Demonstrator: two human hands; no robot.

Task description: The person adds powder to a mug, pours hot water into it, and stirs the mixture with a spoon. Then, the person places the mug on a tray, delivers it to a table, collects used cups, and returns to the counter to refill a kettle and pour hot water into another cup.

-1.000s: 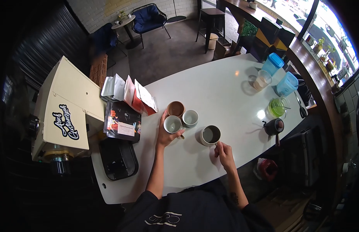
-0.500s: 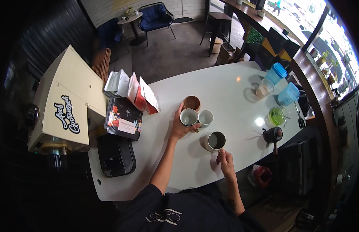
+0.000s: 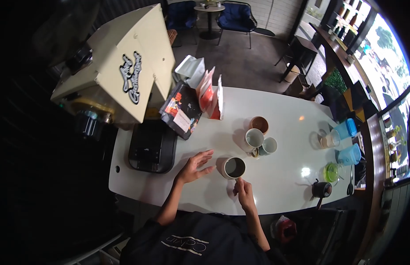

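Note:
A light mug with a dark grey inside (image 3: 234, 168) stands near the front of the white table. Its handle is pinched in my right hand (image 3: 244, 193), fingers curled closed. Just left of this mug hovers my left hand (image 3: 195, 168), fingers spread and holding nothing. Farther back are three cups close together: a brown cup (image 3: 259, 125), a pale mug (image 3: 254, 138) with its handle toward me, and a small pale cup (image 3: 269, 145).
At left stand a cream grinder (image 3: 119, 66) and a black scale-like device (image 3: 152, 148). Behind it are a dark printed box (image 3: 182, 110) and coffee bags (image 3: 210, 97). Blue-lidded containers (image 3: 349, 154), a green-filled glass jug (image 3: 332, 172) and a dark long-handled pot (image 3: 321, 189) line the right.
My left hand has let go of the pale mug in the group and drawn back, opening beside the dark-lined mug. My right hand still grips its handle. The view has turned left.

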